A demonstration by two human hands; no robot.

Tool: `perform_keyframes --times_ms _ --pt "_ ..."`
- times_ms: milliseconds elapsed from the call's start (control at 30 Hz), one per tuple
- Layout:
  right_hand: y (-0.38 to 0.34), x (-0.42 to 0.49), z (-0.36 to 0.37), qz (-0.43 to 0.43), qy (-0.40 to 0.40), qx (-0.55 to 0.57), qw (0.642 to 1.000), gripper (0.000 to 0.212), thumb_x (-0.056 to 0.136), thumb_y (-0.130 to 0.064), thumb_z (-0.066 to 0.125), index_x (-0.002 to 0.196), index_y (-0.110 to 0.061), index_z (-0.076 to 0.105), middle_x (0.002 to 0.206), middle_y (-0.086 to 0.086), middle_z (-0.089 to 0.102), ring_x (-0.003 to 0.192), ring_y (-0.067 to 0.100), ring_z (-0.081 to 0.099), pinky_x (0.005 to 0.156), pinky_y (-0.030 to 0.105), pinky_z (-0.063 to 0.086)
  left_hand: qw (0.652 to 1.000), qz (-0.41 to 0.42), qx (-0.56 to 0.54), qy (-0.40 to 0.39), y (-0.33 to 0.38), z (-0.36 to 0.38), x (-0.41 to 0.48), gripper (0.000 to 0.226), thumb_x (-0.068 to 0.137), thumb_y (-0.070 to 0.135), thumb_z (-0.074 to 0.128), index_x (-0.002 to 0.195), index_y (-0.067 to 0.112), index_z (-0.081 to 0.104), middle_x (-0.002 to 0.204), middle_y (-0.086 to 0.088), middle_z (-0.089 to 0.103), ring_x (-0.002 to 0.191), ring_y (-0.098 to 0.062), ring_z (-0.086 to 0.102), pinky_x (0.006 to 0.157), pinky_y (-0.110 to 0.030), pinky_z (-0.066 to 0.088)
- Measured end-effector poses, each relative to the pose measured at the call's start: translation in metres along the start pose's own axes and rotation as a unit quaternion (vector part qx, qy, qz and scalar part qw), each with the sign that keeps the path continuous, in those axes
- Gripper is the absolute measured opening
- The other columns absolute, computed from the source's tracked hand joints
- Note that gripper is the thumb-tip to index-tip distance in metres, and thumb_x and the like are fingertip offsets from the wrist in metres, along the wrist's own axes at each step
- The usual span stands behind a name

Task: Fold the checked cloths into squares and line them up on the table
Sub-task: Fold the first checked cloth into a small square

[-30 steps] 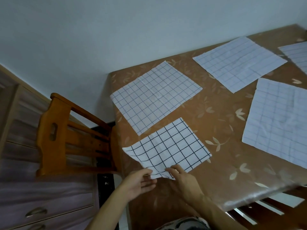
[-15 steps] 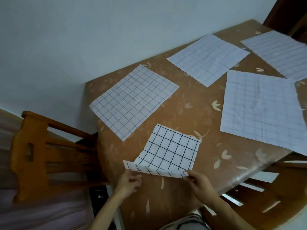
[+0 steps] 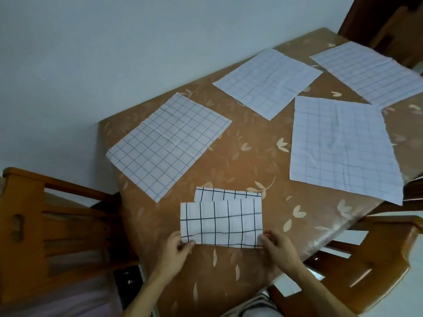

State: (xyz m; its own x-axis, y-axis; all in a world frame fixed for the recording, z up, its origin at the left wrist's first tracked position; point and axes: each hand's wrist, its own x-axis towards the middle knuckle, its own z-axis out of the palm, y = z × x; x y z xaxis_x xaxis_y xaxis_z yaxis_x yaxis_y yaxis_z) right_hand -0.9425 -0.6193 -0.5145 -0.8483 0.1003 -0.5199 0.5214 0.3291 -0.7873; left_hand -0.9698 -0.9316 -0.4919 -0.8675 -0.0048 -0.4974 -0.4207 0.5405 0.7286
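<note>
A white cloth with bold black checks (image 3: 220, 221) lies near the front edge of the brown table (image 3: 247, 161), its near half folded over the far half, a strip of the lower layer showing beyond. My left hand (image 3: 177, 250) pinches its near left corner and my right hand (image 3: 278, 247) pinches its near right corner. Several larger pale checked cloths lie flat: one at the left (image 3: 168, 145), one at the far middle (image 3: 267, 82), one at the far right (image 3: 368, 73), one at the right (image 3: 341, 147).
A wooden chair (image 3: 39, 223) stands at the table's left side and another (image 3: 370, 261) at the front right. A dark wooden piece (image 3: 375, 19) rises behind the far right corner. The table butts against a pale wall (image 3: 114, 53).
Both hands lifted the near edge of the bold-checked cloth and laid it over the far part, leaving it folded roughly in half. The camera view swung to the right.
</note>
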Motion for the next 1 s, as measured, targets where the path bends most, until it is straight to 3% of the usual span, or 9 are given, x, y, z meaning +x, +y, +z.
perform_keyframes --times_ms 100,233,300,400,467,533,633,800,1000 --pt "0.003 0.008 0.005 0.041 -0.015 -0.021 0.999 0.026 0.093 -0.043 0.06 0.11 -0.024 0.062 0.099 -0.006 0.072 0.086 0.008 0.069 0.068 0.02 0.053 0.999 -0.037 -0.012 -0.015 0.004 0.0 -0.006 0.012 0.096 0.024 0.063 0.09 0.013 0.065 0.077 -0.003 0.07 0.061 -0.011 0.067 0.058 -0.024 0.055" --pt "0.008 0.012 0.009 0.051 -0.025 -0.069 0.996 0.017 0.095 -0.036 0.061 0.108 -0.025 0.062 0.089 -0.007 0.072 0.077 0.007 0.07 0.066 0.023 0.057 0.998 -0.055 -0.019 -0.031 0.002 0.003 -0.005 0.006 0.098 0.024 0.059 0.095 0.021 0.064 0.069 0.005 0.067 0.053 -0.008 0.062 0.053 -0.021 0.051" --pt "0.008 0.011 0.009 0.056 -0.012 -0.079 0.995 0.015 0.095 -0.031 0.062 0.107 -0.023 0.062 0.089 -0.008 0.072 0.078 0.008 0.069 0.066 0.022 0.055 0.996 -0.073 -0.013 -0.045 -0.001 0.006 -0.004 0.012 0.099 0.028 0.058 0.103 0.018 0.063 0.079 0.005 0.066 0.055 -0.006 0.062 0.056 -0.023 0.051" --pt "0.005 0.01 0.008 0.067 -0.005 -0.077 0.995 0.015 0.095 -0.026 0.062 0.109 -0.021 0.061 0.091 -0.007 0.071 0.079 0.007 0.068 0.062 0.016 0.05 0.992 -0.12 -0.01 -0.044 -0.006 0.01 -0.003 0.024 0.099 0.03 0.058 0.12 0.021 0.05 0.112 0.004 0.057 0.061 -0.009 0.063 0.053 -0.02 0.051" --pt "0.004 0.01 0.008 0.075 -0.001 -0.074 0.994 0.015 0.094 -0.026 0.062 0.108 -0.021 0.06 0.09 -0.007 0.071 0.077 0.007 0.068 0.06 0.016 0.049 0.988 -0.15 -0.014 -0.029 -0.012 0.013 -0.002 0.045 0.098 0.029 0.059 0.138 0.014 0.044 0.129 -0.005 0.049 0.061 -0.011 0.064 0.049 -0.019 0.05" --pt "0.004 0.01 0.009 0.078 0.007 -0.067 0.995 0.015 0.094 -0.025 0.064 0.108 -0.021 0.06 0.088 -0.007 0.072 0.071 0.006 0.069 0.059 0.017 0.05 0.988 -0.152 -0.017 -0.024 -0.017 0.012 -0.001 0.041 0.097 0.03 0.061 0.132 0.013 0.048 0.133 -0.008 0.052 0.059 -0.011 0.064 0.048 -0.02 0.049" --pt "0.005 0.009 0.009 0.083 0.022 -0.05 0.995 0.014 0.092 -0.023 0.066 0.104 -0.019 0.06 0.082 -0.005 0.073 0.064 0.007 0.07 0.062 0.025 0.056 0.989 -0.144 -0.024 -0.011 -0.02 0.01 0.0 0.018 0.097 0.027 0.061 0.111 0.017 0.054 0.115 -0.007 0.065 0.06 -0.013 0.064 0.049 -0.021 0.049" --pt "0.006 0.009 0.012 0.1 0.043 -0.018 0.994 0.013 0.09 -0.022 0.069 0.098 -0.022 0.059 0.073 -0.004 0.074 0.062 0.011 0.071 0.074 0.042 0.06 0.99 -0.141 -0.02 0.02 -0.022 0.008 0.001 0.014 0.096 0.023 0.063 0.108 0.021 0.057 0.096 -0.001 0.069 0.065 -0.016 0.067 0.051 -0.022 0.049" --pt "-0.001 0.01 0.014 0.111 0.055 -0.004 0.992 0.014 0.09 -0.02 0.068 0.1 -0.019 0.058 0.08 -0.001 0.074 0.061 0.014 0.071 0.069 0.037 0.06 0.99 -0.13 0.035 0.042 -0.027 0.009 0.001 0.012 0.094 0.024 0.065 0.103 0.027 0.058 0.093 0.006 0.071 0.067 -0.013 0.071 0.059 -0.024 0.052"
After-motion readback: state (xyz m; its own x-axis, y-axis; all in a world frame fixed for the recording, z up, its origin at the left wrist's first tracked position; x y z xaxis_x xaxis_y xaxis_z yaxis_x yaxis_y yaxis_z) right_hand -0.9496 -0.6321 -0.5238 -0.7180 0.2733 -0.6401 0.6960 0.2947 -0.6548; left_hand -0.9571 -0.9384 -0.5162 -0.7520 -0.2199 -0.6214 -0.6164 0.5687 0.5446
